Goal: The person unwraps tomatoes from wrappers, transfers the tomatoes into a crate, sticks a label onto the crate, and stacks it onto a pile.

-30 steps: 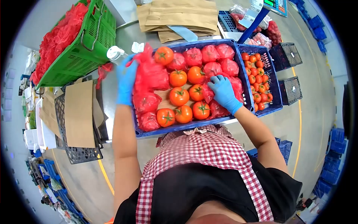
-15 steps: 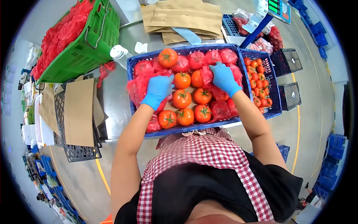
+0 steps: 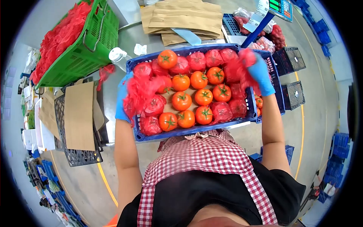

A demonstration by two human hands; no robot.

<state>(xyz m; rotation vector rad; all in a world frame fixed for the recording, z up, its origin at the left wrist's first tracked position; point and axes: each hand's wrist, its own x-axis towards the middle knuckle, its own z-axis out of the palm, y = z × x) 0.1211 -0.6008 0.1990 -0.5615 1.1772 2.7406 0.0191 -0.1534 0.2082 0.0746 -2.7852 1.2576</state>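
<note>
A blue plastic crate (image 3: 193,134) holds tomatoes in front of me. Bare tomatoes (image 3: 182,101) fill its middle, and tomatoes wrapped in red plastic (image 3: 152,125) line the sides and back. One bare tomato (image 3: 167,59) rests on top of the wrapped ones at the back. At the crate's left edge my left hand (image 3: 121,100), in a blue glove, is closed on red plastic bags (image 3: 141,92) that partly cover its fingers. Over the right edge my right hand (image 3: 261,74), gloved too, grips another red plastic bag (image 3: 242,70), blurred by motion.
A green basket (image 3: 72,62) full of red plastic stands at the left. Behind the crate lie brown paper sheets (image 3: 185,17) and a clear bottle (image 3: 118,55). A second blue crate (image 3: 278,83) with smaller tomatoes sits at the right, near a scale (image 3: 280,8).
Both hands have moved outward from the crate's middle, pulling red plastic with them. More bare tomatoes show at the right and left of the middle.
</note>
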